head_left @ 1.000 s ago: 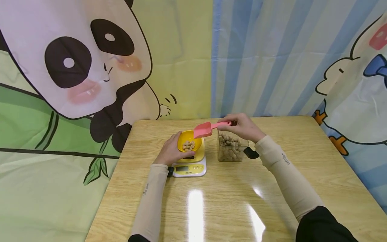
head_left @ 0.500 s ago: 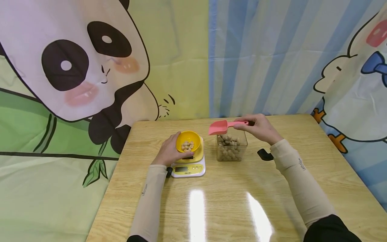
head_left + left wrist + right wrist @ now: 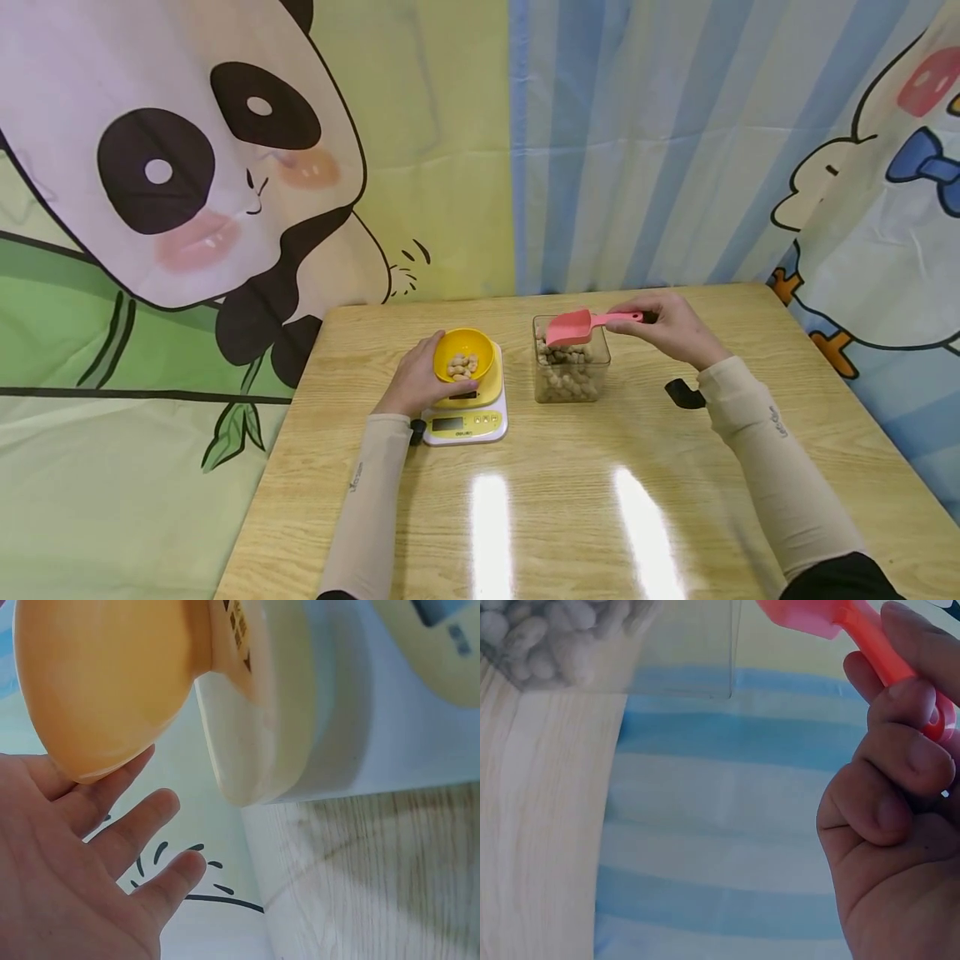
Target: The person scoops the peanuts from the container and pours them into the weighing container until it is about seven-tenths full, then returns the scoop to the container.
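Observation:
My left hand (image 3: 417, 377) holds the yellow bowl (image 3: 464, 340) between thumb and fingers, with the bowl tipped a little toward me over the kitchen scale (image 3: 491, 408). Several pale peanuts (image 3: 462, 366) lie inside it. In the left wrist view a fingertip meets the underside of the bowl (image 3: 105, 682), while the other fingers are spread. To the right, my right hand (image 3: 670, 331) pinches a pink scoop (image 3: 572, 327) by its handle. The scoop's head is over the clear square container (image 3: 604, 372), which holds many tan peanuts (image 3: 555, 634).
All of this stands toward the back of a wooden table (image 3: 570, 483). Close behind the table hangs a printed curtain (image 3: 442, 208). Black straps (image 3: 684, 393) stick out near both wrists.
My right hand has carried the scoop right, from over the bowl to over the container, and lowered it. The left hand stays on the bowl. The head view has shifted slightly.

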### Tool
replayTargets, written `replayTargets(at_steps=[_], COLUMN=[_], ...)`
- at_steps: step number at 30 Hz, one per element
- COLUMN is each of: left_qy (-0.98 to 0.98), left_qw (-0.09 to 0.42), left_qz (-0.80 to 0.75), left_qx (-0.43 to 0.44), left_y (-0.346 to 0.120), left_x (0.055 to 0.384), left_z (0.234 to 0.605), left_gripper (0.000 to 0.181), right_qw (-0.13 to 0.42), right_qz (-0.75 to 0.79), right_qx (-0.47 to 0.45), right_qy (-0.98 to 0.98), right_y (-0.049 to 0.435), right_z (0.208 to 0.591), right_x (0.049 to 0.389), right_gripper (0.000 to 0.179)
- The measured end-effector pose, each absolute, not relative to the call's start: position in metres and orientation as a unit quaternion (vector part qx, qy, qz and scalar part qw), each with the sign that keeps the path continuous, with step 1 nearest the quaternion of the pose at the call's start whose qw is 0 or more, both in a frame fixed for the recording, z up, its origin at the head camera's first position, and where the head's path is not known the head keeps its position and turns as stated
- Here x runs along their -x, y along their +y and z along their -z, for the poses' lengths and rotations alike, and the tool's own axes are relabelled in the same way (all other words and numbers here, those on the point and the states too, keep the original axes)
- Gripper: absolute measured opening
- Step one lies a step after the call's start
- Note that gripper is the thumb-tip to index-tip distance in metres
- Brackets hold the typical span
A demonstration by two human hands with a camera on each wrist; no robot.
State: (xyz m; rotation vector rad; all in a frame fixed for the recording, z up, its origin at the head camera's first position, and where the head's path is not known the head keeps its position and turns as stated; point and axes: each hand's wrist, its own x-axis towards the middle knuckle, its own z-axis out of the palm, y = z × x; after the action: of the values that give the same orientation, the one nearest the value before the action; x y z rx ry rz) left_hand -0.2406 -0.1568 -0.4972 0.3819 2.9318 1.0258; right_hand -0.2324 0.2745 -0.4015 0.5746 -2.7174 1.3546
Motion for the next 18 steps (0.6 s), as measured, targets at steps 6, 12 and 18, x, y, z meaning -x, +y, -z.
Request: replayTargets(at_steps=[6,12,18], left_qy=[0.937,0.939,0.945], left_qw=[0.005,0.005,-0.010], left_qz=[-0.328,-0.322,-0.309], left_qx=[-0.123,-0.119,-0.110], left_y=[-0.159,-0.158,-0.153], left_x=[0.241,0.241,0.240], left_z=[0.499,0.498,0.489], left_gripper=[0.122,0.124,0.123], right_qw=[0.022,0.026,0.031], right_qz=[-0.420,-0.396,-0.393], right_qx=[-0.185,-0.191,-0.193], right_qy=[-0.888,-0.898,-0.898], right_y=[0.276,0.277,0.278], right_z=[0.407,0.413,0.414], right_x=[0.232,0.235,0.235], right_gripper=[0.024,0.024,0.023])
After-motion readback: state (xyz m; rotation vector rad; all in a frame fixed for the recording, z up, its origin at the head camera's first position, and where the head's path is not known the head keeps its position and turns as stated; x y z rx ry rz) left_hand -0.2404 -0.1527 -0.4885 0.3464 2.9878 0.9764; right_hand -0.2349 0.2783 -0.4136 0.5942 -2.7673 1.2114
